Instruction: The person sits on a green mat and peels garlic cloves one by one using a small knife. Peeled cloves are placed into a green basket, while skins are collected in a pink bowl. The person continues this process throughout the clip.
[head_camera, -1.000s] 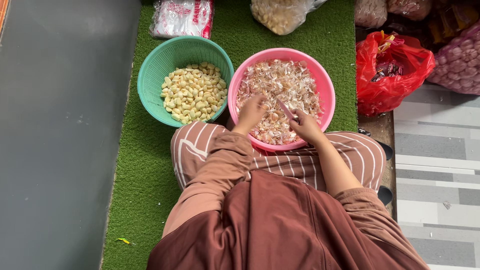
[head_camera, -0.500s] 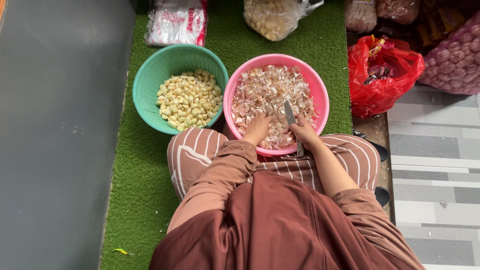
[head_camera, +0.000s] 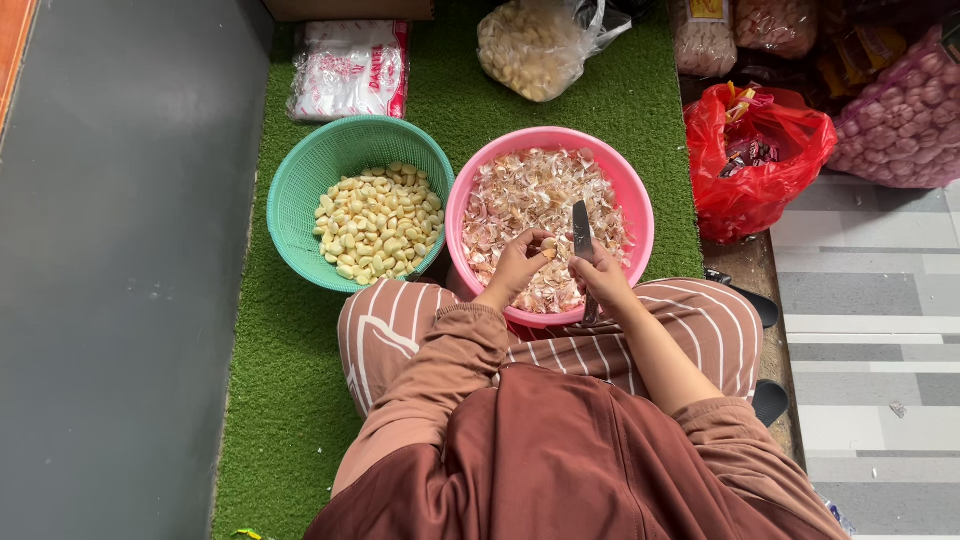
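Observation:
My left hand (head_camera: 517, 264) pinches a small garlic clove (head_camera: 548, 247) over the near side of a pink basket (head_camera: 612, 175) that holds papery garlic skins. Close beside it, my right hand (head_camera: 603, 274) grips a knife (head_camera: 581, 230) with the blade pointing up and away from me. To the left stands a green basket (head_camera: 300, 175) part filled with peeled pale yellow cloves (head_camera: 378, 222). Both baskets rest on green artificial turf (head_camera: 290, 380) in front of my striped knees.
A clear bag of garlic (head_camera: 530, 45) and a white printed packet (head_camera: 350, 68) lie behind the baskets. A red plastic bag (head_camera: 755, 165) and a mesh sack of garlic bulbs (head_camera: 900, 115) sit at the right. Grey floor (head_camera: 120, 270) runs along the left, tiles at the right.
The knife has turned from lying across the basket to blade up. My left hand has drawn back from the skins and now holds a clove beside the knife.

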